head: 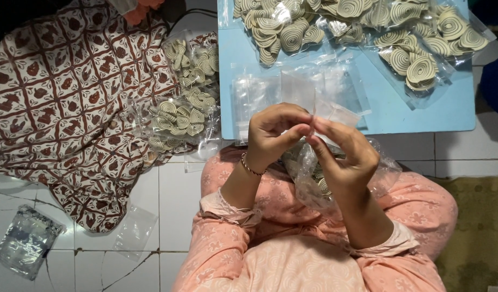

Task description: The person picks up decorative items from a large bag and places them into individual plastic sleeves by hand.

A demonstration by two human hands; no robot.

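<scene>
Your left hand (pixel 270 135) and right hand (pixel 343 151) meet above your lap, the fingers of both pinching the top edge of a clear plastic bag (pixel 308 178) part-filled with pale spiral crackers, which hangs between your wrists. Keep the mouth pinched flat and even, probably the surest way to stop it spilling. Filled packets (pixel 416 59) lie on the blue board (pixel 454 116) ahead; empty bags (pixel 297 86) sit nearer.

Thin, clear plastic bag (pixel 335 113), glossy and crinkled; matt ridged spiral crackers (pixel 422 70); smooth blue worktop (pixel 422 113); soft patterned batik cloth (pixel 59 92); glazed, cracked white floor tiles (pixel 173 200).
</scene>
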